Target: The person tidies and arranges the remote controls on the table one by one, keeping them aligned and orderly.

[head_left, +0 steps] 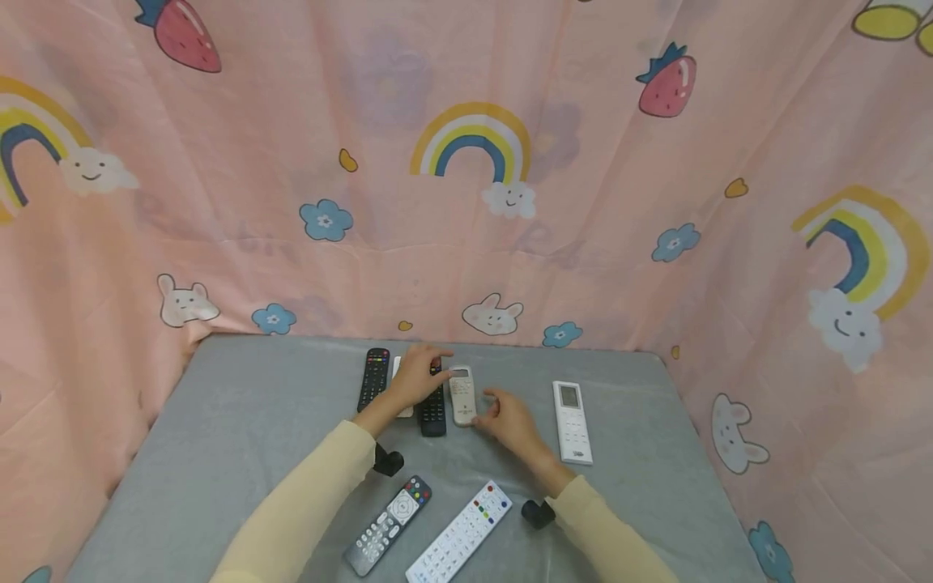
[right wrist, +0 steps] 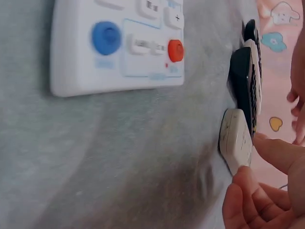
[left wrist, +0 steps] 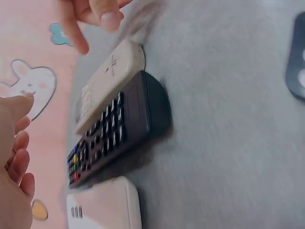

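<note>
A small beige remote control [head_left: 462, 397] lies on the grey tabletop between the two hands. My left hand [head_left: 415, 379] reaches over the row of remotes, its thumb near the top of the beige one. Beneath that hand are a black remote [head_left: 433, 413] and a mostly covered white remote [left wrist: 107, 205]. Close by the lower right of the beige remote is my right hand [head_left: 513, 425], thumb and fingers apart; whether a fingertip touches it I cannot tell. Another black remote [head_left: 375, 376] forms the left end of the row.
A white remote with a screen [head_left: 572, 421] lies to the right. Nearer the front are a grey remote [head_left: 388, 526] and a long white remote [head_left: 459, 534], both slanted. A pink patterned curtain [head_left: 408, 275] hangs around the table.
</note>
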A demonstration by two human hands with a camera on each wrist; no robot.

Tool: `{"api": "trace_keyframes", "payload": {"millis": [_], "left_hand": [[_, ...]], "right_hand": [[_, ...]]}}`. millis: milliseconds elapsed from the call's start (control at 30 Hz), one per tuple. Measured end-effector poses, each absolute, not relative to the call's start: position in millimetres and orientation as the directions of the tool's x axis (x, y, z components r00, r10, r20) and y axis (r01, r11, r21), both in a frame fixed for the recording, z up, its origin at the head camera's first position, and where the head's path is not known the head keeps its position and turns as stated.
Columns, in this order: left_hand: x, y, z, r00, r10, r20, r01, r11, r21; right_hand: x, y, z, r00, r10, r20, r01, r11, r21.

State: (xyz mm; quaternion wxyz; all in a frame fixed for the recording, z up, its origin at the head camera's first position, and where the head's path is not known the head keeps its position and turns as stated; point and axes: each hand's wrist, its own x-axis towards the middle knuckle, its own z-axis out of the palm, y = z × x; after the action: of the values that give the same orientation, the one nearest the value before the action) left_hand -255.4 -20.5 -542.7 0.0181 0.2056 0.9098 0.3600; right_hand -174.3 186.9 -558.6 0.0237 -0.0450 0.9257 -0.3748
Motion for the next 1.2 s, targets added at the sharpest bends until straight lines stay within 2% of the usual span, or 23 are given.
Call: {"api": "trace_keyframes", "payload": {"millis": [167, 333, 667, 933, 1200], "left_hand": [[-232.9, -45.3, -539.3, -0.924, 0.349, 0.155, 0.345, 0.589, 0.731], [-193.2, -75.9, -548.5, -0.934, 0.306, 0.186, 0.333, 0.548, 0.767], [-117.3, -122.8, -585.1, -0.915, 0.361, 0.181, 0.362, 0.537, 0.762], [-75.4, -150.6, -591.2, -0.86, 0.452, 0.237, 0.475, 0.54, 0.694], [-55.7, -168.3, -601.3, -0.852, 0.485, 0.196, 0.498, 0.635, 0.591]], "right_hand": [[-163.7, 190.4, -554.9, -0.988, -0.15, 0.032, -0.128, 0.689, -0.714], [-147.9, 181.9, -553.4, -0.964, -0.267, -0.001, -0.179, 0.652, -0.737], [-129.6, 148.2, -557.8, -0.848, -0.52, -0.106, -0.297, 0.629, -0.718], [-124.9, 139.2, -564.3, -0.793, -0.594, -0.135, -0.346, 0.622, -0.703], [-123.3, 134.2, -565.8, -0.774, -0.613, -0.156, -0.365, 0.635, -0.681]]}}
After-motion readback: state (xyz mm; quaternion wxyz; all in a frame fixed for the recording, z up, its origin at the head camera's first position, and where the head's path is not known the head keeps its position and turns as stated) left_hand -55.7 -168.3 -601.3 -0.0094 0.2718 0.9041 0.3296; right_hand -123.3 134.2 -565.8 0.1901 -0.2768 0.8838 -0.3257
